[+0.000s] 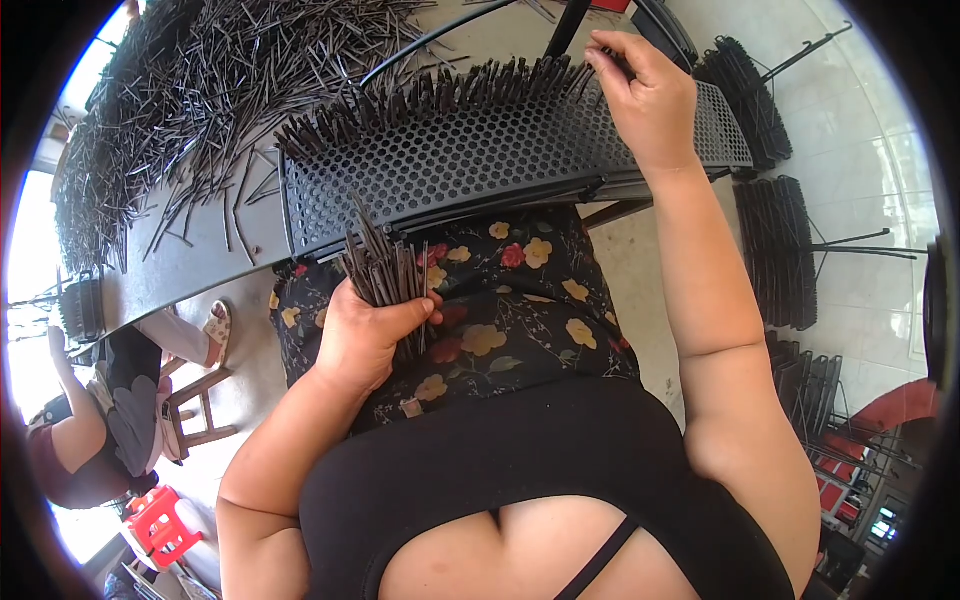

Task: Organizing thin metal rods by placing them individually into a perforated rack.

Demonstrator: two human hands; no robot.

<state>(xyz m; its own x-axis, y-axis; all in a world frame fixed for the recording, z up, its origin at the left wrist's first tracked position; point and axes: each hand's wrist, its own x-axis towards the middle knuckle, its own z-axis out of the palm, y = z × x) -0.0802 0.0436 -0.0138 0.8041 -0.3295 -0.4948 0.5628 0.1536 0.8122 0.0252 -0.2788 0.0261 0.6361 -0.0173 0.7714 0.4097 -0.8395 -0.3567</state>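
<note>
Near 9 o'clock, left hand (357, 335) clamped on dark sticks (384, 272); probably light, stiff, maybe brittle, best pinched singly by upper ends. At 1 o'clock, right hand (652, 98) by perforated rack (450, 165), can't tell if gripping.

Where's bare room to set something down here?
Grey table, between its near edge and the loose sticks, left of the perforated black rack; also the rack's near half. Crowded: the table's heaped far left and the rack's far edge, lined with dark sticks.
</note>
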